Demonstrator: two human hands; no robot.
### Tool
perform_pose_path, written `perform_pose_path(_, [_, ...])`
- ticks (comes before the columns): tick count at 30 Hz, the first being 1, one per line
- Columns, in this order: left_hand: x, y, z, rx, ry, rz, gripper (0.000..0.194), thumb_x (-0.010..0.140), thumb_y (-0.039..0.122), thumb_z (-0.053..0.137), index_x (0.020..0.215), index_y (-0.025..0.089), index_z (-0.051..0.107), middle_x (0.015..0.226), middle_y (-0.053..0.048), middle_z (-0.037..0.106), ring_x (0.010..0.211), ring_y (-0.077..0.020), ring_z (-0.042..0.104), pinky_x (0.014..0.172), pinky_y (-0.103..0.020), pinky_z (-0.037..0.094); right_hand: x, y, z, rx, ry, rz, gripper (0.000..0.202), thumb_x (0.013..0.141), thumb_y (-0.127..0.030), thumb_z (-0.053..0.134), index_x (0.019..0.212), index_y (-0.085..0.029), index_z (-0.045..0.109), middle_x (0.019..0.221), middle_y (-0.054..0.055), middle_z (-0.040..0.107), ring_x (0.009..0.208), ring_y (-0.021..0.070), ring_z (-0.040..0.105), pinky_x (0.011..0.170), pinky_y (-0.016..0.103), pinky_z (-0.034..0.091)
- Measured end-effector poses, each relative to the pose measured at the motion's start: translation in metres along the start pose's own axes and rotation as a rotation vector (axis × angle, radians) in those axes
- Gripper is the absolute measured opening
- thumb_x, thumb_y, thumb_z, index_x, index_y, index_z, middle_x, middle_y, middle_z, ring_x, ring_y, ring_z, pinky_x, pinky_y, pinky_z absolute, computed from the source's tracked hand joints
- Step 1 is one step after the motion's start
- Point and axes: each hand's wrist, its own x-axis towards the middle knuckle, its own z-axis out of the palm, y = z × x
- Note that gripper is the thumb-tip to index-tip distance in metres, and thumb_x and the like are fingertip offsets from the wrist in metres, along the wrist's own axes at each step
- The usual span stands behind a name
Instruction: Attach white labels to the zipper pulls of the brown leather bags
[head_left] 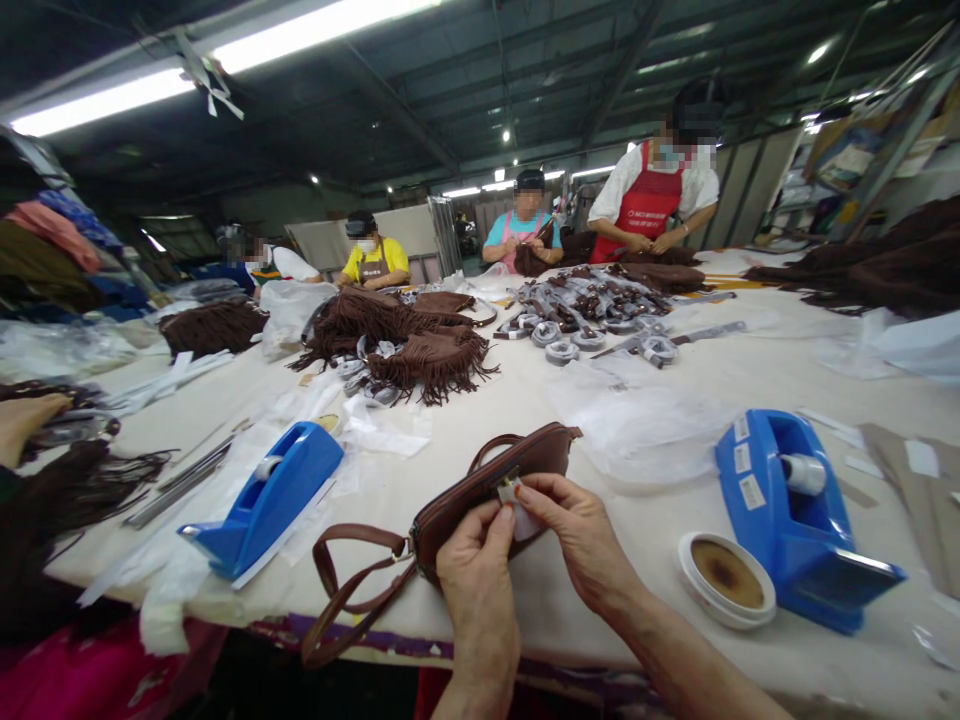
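A brown handbag (444, 510) lies on its side at the table's front edge, its strap (330, 590) looping out to the left. Both of my hands meet over its top, where a small piece of white wrapping (527, 524) sits by a gold-coloured metal fitting. My left hand (480, 570) rests against the bag, thumb and fingers pinched on the wrapping's left side. From the right, my right hand (581, 530) pinches the same white wrapping between thumb and forefinger. The fingers partly hide the fitting.
Blue tape dispensers (274, 495) (787, 520) flank the bag. A round tub of brown paste (727, 575) stands at right. Fringed brown bags (405, 340) and wrapped straps (592, 305) are heaped farther back. Several people work across the table; another person's hand (30, 425) is at far left.
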Motion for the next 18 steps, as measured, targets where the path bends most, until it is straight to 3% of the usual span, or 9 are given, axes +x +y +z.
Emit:
perform_pose_path(12, [0.001, 0.012, 0.012, -0.156, 0.096, -0.095, 0.011, 0.056, 0.023, 0.07, 0.064, 0.015, 0.071, 0.058, 0.0, 0.065, 0.055, -0.01, 0.053, 0.053, -0.02, 0.04, 0.008, -0.007, 0.003, -0.015, 0.0, 0.012, 0.016, 0.059, -0.031, 0.076, 0.065, -0.017, 0.069, 0.062, -0.002, 0.064, 0.059, 0.0109, 0.051, 0.057, 0.024, 0.04])
perform_pose_path(18, [-0.001, 0.014, 0.016, -0.184, 0.093, -0.16, 0.016, 0.053, 0.025, 0.073, 0.065, 0.015, 0.071, 0.06, -0.001, 0.066, 0.057, -0.011, 0.054, 0.053, -0.021, 0.04, 0.009, -0.009, 0.005, -0.01, 0.01, 0.013, 0.017, 0.059, -0.032, 0.075, 0.064, -0.017, 0.068, 0.06, -0.002, 0.062, 0.057, 0.0109, 0.051, 0.055, 0.024, 0.04])
